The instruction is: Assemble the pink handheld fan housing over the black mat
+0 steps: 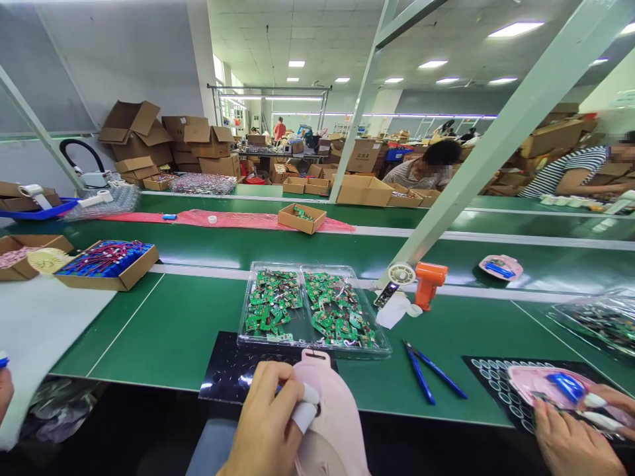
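Observation:
My left hand (pixel 268 416) reaches in from the bottom edge, its fingers bent and closed at the left side of a pale pink plastic housing (pixel 342 410). White coverings wrap the tips of the thumb and a finger, which press by a small dark hole in the housing. Whether a small part sits between them is hidden. The housing has a slotted loop at its top and hangs over the table's front edge. Under it lies a black mat (pixel 223 370). Just beyond stands a clear two-part tray (pixel 389 347) of green circuit boards. My right hand is out of view.
Blue-handled pliers (pixel 421 383) lie open to the right, near an orange handheld fan (pixel 429 284). A co-worker's hands (pixel 570 433) hold a pink housing with a blue battery at far right. A carton of blue batteries (pixel 133 274) stands left; a slanted post (pixel 461 192) rises ahead.

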Available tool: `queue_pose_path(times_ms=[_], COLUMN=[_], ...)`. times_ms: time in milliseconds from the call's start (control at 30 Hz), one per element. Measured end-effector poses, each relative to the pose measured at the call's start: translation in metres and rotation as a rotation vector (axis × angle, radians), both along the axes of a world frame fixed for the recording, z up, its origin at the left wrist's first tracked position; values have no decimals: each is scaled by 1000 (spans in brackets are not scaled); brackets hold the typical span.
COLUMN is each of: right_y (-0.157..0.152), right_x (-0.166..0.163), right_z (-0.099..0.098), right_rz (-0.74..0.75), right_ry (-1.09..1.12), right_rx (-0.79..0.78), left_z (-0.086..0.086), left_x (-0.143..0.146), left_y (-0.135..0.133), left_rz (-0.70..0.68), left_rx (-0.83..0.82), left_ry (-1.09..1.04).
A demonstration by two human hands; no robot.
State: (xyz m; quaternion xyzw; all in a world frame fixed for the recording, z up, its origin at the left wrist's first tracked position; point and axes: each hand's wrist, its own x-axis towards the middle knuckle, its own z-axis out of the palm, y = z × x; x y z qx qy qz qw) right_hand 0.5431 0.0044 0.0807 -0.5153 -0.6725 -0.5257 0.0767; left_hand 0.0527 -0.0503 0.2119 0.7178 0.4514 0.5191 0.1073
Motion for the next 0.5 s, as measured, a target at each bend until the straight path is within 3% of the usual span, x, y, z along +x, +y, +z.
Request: queue_pose_path(times_ms=[67, 200, 267, 367, 500], right_y=[3, 16, 19, 16, 9], right_x=[-1, -3, -3, 0, 4], right_z=[4, 21, 26, 25, 12], right_rz=[-4, 232, 282, 237, -17], right_ry=[-99, -192, -200, -170, -35], right_rx=[50, 240, 267, 212, 33], left_z=[-3, 1, 5, 12, 18], left_x=[-2, -9, -12, -17, -21], left_y=[0, -1, -1, -1, 1], left_rz=[-10, -116, -171, -263, -359], left_rx=[-33, -253, -335, -418, -517], left_ry=[-29, -25, -25, -97, -156])
